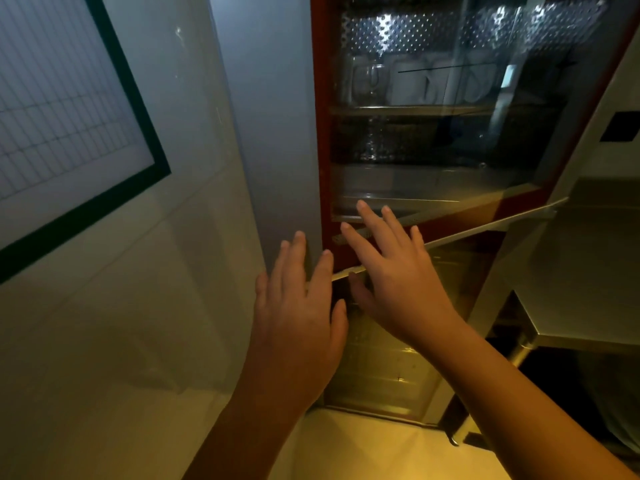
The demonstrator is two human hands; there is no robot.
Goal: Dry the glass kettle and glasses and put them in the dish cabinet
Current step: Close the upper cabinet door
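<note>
Two bare forearms reach up from the near edge, over a yellow-lit worktop (pixel 363 445), toward the red-framed dish cabinet (pixel 320 133). On the left, the left hand (pixel 298 317) is flat with its fingers straight and slightly spread, and it holds nothing. Its fingertips lie at the seam between the grey side panel (pixel 273 133) and the cabinet's red frame. Just to its right, the right hand (pixel 401 285) is also spread flat and empty. Its fingers reach over the lower rail of the glass door (pixel 485 140) and cross a pale metal strip (pixel 491 228) that slants up to the right. Whether the door is fully closed cannot be told. Behind the glass, on the far upper shelf, a clear glass mug (pixel 369 81) stands at the left, with white mugs (pixel 414 86) just to its right, before a perforated metal back panel (pixel 398 32). A clear shape on the lower shelf, just beyond the right fingertips, is too dim to name, so the kettle's place cannot be told. Far left, a dark-framed window (pixel 62 98) glows.
</note>
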